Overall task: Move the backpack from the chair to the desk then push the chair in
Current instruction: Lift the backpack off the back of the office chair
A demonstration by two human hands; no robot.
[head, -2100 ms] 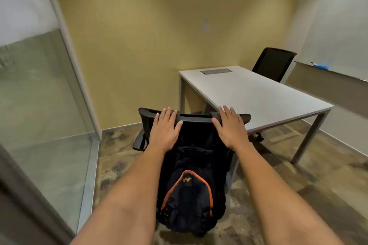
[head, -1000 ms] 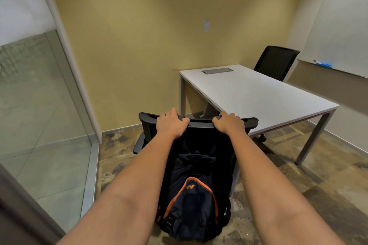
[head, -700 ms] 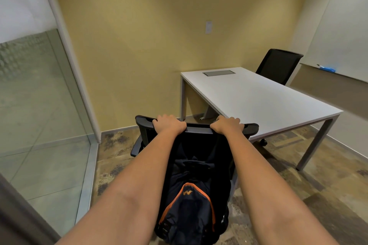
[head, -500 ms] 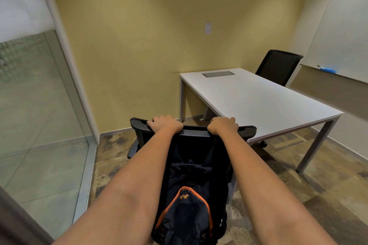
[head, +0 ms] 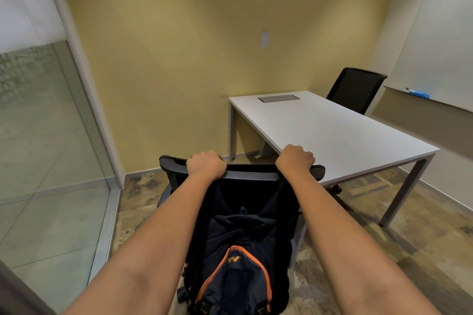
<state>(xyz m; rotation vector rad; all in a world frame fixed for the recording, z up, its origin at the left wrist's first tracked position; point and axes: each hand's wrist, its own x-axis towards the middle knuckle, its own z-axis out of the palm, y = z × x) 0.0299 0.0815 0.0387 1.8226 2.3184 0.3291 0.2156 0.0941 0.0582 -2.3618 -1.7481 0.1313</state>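
A black office chair (head: 252,176) stands in front of me with its back toward me, just left of the white desk (head: 332,133). A dark navy backpack (head: 238,266) with orange trim hangs against the rear of the chair's backrest, between my forearms. My left hand (head: 204,167) is closed over the top rail of the backrest near its left end. My right hand (head: 295,160) grips the same rail near its right end. The chair's seat and base are mostly hidden behind the backrest and backpack.
A second black chair (head: 355,89) sits at the desk's far side. A glass partition (head: 46,148) with a metal frame runs along the left. A yellow wall (head: 204,46) closes the back. A whiteboard ledge (head: 430,101) with a blue eraser runs along the right.
My hands went from lying flat on the backrest top to curling tightly around it. The chair has shifted slightly relative to the desk, and my view has tilted a little.
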